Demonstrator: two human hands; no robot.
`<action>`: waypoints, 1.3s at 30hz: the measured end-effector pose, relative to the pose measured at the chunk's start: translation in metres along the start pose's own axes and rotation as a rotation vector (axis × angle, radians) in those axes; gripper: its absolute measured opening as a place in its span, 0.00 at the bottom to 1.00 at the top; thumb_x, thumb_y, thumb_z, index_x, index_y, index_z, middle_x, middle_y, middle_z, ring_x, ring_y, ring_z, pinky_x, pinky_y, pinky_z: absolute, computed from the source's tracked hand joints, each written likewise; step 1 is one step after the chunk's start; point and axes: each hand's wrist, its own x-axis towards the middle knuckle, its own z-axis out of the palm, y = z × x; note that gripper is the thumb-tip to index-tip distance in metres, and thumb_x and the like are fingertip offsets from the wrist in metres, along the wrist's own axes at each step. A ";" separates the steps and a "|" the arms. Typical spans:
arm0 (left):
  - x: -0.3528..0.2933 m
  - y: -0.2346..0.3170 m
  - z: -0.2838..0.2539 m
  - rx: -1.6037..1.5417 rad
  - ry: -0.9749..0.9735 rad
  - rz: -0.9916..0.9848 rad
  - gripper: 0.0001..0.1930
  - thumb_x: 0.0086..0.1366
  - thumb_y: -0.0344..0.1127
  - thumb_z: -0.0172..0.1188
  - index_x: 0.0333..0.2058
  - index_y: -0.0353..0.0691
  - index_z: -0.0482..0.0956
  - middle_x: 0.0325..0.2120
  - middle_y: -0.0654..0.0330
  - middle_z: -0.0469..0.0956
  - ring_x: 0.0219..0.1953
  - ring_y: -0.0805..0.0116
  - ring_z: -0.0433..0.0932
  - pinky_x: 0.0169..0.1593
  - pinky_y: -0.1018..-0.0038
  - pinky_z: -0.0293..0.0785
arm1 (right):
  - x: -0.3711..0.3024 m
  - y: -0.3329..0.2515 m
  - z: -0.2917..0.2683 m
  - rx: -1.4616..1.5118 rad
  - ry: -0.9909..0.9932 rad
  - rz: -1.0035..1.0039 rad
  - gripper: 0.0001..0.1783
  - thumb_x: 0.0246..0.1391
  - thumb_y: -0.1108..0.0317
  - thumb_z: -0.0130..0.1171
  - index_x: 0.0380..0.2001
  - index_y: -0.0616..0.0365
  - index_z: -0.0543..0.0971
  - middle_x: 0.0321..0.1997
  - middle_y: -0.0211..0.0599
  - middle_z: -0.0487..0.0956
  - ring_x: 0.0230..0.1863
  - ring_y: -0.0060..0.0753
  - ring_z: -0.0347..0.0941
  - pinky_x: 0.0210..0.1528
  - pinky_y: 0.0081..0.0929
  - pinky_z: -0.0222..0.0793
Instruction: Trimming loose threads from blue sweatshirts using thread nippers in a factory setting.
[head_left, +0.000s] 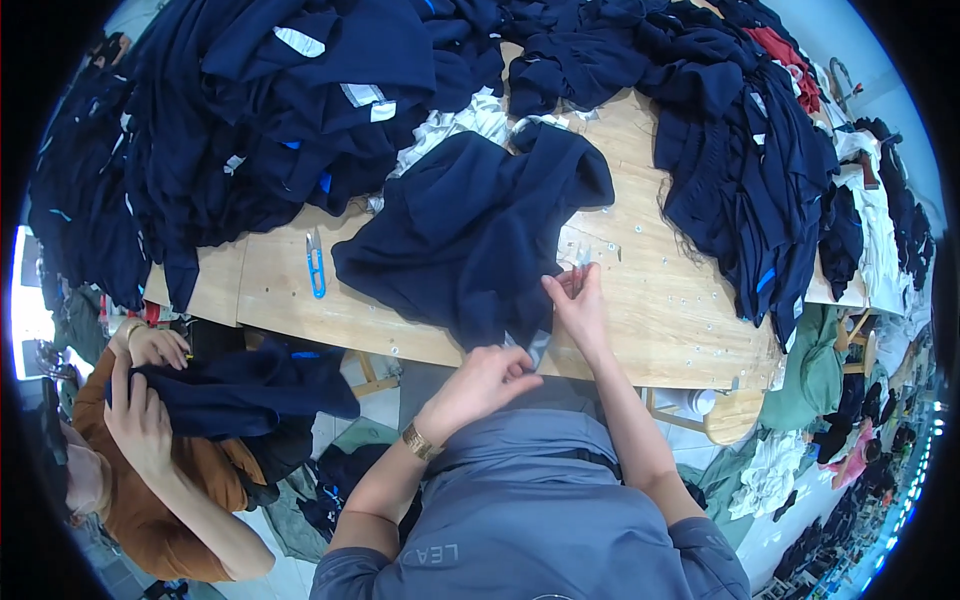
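Workroom; pale wood bench (690, 345) spans the middle, clock read with the picture's centre as hub. Large navy heap (280, 110) at 10 to 11 o'clock, second navy pile (740, 180) at 2; both sit toward the far and side parts of the bench, probably so that the piece in work can lie close to the body. Single navy garment (450, 225) lies crumpled just above the hub, its lower end reaching the near edge toward 6, presumably so that both hands reach it without stretching. White scraps (470, 122) show beyond it at 12. Left hand (485, 385), just below the hub at 6, curls beside a greyish patch (538, 348) at the garment's lower end; cannot tell whether the fingers grip it or only touch. Right hand (580, 305), at 3, is raised by the garment's right edge, thumb and fingertip drawn together near a small pale item (584, 257); too small to tell whether it is pinched. Blue snips (316, 270) lie apart from the garment at 9 to 10, tips away from the wearer, likely parked within left-side reach. At 8, a co-worker in a brown top (140, 520) handles dark cloth (250, 395).
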 end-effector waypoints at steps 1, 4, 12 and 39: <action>0.002 -0.006 0.003 -0.026 0.035 -0.053 0.10 0.57 0.34 0.59 0.32 0.31 0.75 0.20 0.53 0.77 0.23 0.67 0.79 0.27 0.76 0.73 | -0.001 0.001 0.001 -0.068 0.016 -0.039 0.20 0.45 0.70 0.64 0.32 0.61 0.61 0.21 0.34 0.72 0.22 0.23 0.69 0.25 0.23 0.67; 0.010 -0.015 0.005 -0.046 0.183 -0.156 0.10 0.62 0.33 0.54 0.33 0.29 0.72 0.19 0.54 0.76 0.21 0.69 0.79 0.22 0.77 0.73 | -0.003 0.004 -0.008 -0.185 -0.010 -0.033 0.19 0.45 0.70 0.64 0.31 0.62 0.62 0.21 0.35 0.72 0.22 0.23 0.69 0.26 0.24 0.67; 0.032 -0.017 -0.001 -0.202 0.073 -0.459 0.13 0.67 0.34 0.45 0.33 0.26 0.71 0.18 0.55 0.75 0.16 0.68 0.77 0.17 0.78 0.73 | -0.025 -0.032 -0.004 -0.278 0.035 -0.015 0.27 0.41 0.54 0.68 0.30 0.60 0.63 0.24 0.36 0.70 0.22 0.30 0.67 0.25 0.27 0.65; 0.029 -0.011 -0.029 -1.917 0.324 0.066 0.16 0.65 0.46 0.46 0.34 0.38 0.71 0.33 0.60 0.75 0.38 0.63 0.76 0.46 0.69 0.75 | -0.051 -0.029 -0.032 -0.026 0.044 -0.353 0.10 0.42 0.80 0.52 0.27 0.59 0.63 0.18 0.31 0.62 0.18 0.20 0.57 0.20 0.19 0.55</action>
